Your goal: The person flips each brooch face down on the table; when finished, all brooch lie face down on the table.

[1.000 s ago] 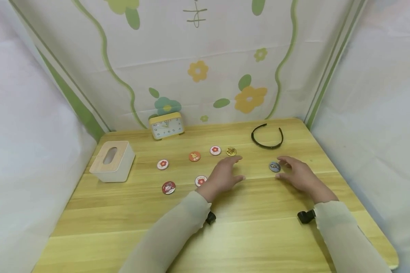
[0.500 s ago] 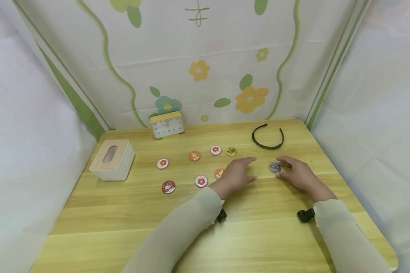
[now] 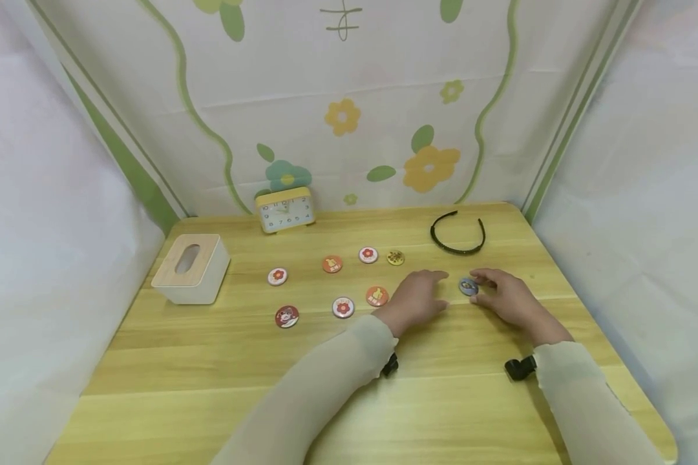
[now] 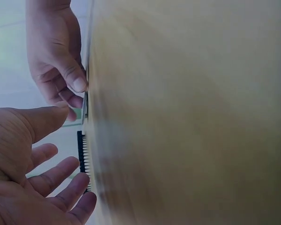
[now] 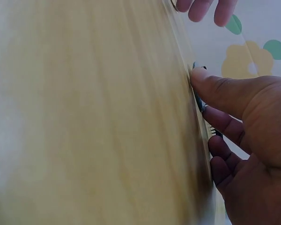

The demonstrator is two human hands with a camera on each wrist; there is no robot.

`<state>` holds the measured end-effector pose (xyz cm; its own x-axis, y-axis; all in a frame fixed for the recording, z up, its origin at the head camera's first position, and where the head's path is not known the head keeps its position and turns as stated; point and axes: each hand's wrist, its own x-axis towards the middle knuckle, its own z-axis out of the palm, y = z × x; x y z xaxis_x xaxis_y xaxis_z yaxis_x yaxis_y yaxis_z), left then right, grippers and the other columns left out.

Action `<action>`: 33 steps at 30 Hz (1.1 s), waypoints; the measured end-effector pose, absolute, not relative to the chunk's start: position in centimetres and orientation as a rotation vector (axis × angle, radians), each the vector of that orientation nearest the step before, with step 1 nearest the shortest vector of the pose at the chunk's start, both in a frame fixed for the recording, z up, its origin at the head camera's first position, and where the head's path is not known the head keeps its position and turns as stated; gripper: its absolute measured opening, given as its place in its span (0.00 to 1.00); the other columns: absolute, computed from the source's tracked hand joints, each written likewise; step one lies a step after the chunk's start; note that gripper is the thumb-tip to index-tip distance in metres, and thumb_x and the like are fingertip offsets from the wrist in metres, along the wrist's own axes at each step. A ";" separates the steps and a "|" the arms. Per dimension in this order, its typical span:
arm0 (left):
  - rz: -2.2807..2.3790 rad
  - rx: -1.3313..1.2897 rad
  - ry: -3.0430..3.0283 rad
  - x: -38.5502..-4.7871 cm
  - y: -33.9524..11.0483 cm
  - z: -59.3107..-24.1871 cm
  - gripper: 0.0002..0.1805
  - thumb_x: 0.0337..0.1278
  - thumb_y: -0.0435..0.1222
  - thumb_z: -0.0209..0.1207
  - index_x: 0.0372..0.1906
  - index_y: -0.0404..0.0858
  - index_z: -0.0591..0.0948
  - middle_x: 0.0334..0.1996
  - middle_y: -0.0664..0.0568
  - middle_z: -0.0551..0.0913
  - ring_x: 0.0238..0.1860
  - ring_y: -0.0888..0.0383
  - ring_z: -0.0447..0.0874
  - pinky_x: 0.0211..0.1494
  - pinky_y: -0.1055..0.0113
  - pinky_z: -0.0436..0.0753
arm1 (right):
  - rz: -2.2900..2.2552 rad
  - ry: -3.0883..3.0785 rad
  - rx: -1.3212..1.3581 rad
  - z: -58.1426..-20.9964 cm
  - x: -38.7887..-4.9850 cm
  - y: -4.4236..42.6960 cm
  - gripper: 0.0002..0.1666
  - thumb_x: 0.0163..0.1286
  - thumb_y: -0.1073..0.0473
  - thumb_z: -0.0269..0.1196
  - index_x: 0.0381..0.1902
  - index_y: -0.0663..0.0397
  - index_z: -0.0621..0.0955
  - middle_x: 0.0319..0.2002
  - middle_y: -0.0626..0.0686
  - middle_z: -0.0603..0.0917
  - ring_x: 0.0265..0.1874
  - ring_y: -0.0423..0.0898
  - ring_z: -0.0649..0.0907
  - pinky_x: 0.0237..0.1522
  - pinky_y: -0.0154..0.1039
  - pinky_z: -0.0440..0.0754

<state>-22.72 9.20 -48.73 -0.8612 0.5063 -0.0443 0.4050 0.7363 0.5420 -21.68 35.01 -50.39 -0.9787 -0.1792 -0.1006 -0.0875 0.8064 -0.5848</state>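
A round blue button badge (image 3: 468, 287) lies on the table toward the right. My right hand (image 3: 503, 297) pinches its right side between thumb and index finger; the right wrist view shows the badge (image 5: 197, 96) edge-on between those fingertips. My left hand (image 3: 415, 300) hovers just left of that badge, thumb and fingers spread apart, holding nothing. Close behind the left hand is an orange thumbs-up badge (image 3: 377, 296). Other badges lie to the left: a white one with a red flower (image 3: 343, 307), a dark red one (image 3: 287, 316), and a yellow one (image 3: 395, 258) farther back.
A black toothed headband (image 3: 457, 249) lies at the back right. Along the rear stand a yellow and white clock (image 3: 287, 212) and, at left, a tissue box (image 3: 192, 271) with a wooden lid. Fabric walls (image 3: 349, 77) enclose the wooden table (image 3: 209, 387).
My left hand has moved right, toward the blue badge, uncovering the orange thumbs-up badge and the white flower badge. The right hand stays at the blue badge.
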 end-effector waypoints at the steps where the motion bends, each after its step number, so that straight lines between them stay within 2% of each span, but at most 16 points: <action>1: 0.784 0.728 2.751 -22.8 9.4 -48.8 0.36 0.71 0.48 0.72 0.80 0.51 0.75 0.74 0.54 0.81 0.76 0.52 0.77 0.81 0.59 0.74 | -0.910 2.843 -0.213 -50.4 -21.7 35.0 0.40 0.76 0.48 0.73 0.80 0.52 0.74 0.69 0.67 0.83 0.73 0.70 0.76 0.73 0.74 0.69; 7: 0.681 0.723 2.795 -23.2 10.1 -48.9 0.35 0.71 0.51 0.71 0.79 0.52 0.76 0.71 0.55 0.83 0.74 0.50 0.78 0.79 0.56 0.75 | -0.925 2.833 -0.224 -50.5 -21.7 34.9 0.40 0.76 0.49 0.73 0.80 0.52 0.73 0.70 0.67 0.82 0.73 0.71 0.76 0.73 0.75 0.69; 19: 0.580 0.763 2.850 -24.5 12.1 -49.6 0.33 0.70 0.52 0.70 0.77 0.54 0.78 0.70 0.58 0.83 0.70 0.53 0.79 0.72 0.56 0.79 | -0.912 2.861 -0.244 -50.6 -21.6 35.2 0.38 0.77 0.52 0.72 0.79 0.54 0.74 0.68 0.67 0.84 0.72 0.71 0.77 0.72 0.74 0.70; 29: 0.658 0.769 2.799 -24.9 13.1 -49.9 0.33 0.70 0.50 0.71 0.77 0.56 0.78 0.73 0.62 0.81 0.74 0.54 0.76 0.76 0.54 0.75 | -0.940 2.855 -0.242 -50.7 -21.6 35.5 0.39 0.77 0.51 0.72 0.79 0.54 0.74 0.69 0.64 0.83 0.72 0.70 0.77 0.72 0.74 0.70; 33: 0.668 0.770 2.798 -24.9 13.3 -49.9 0.32 0.70 0.49 0.71 0.76 0.56 0.80 0.72 0.64 0.83 0.72 0.55 0.77 0.74 0.55 0.76 | -0.955 2.845 -0.233 -50.8 -21.7 35.5 0.38 0.76 0.50 0.73 0.79 0.53 0.74 0.69 0.64 0.83 0.72 0.70 0.77 0.72 0.73 0.70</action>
<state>-24.91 13.34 -49.90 -0.8540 0.5190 -0.0376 0.4459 0.7672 0.4610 -21.70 35.55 -50.83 -0.9794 -0.1872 -0.0753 -0.1038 0.7878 -0.6072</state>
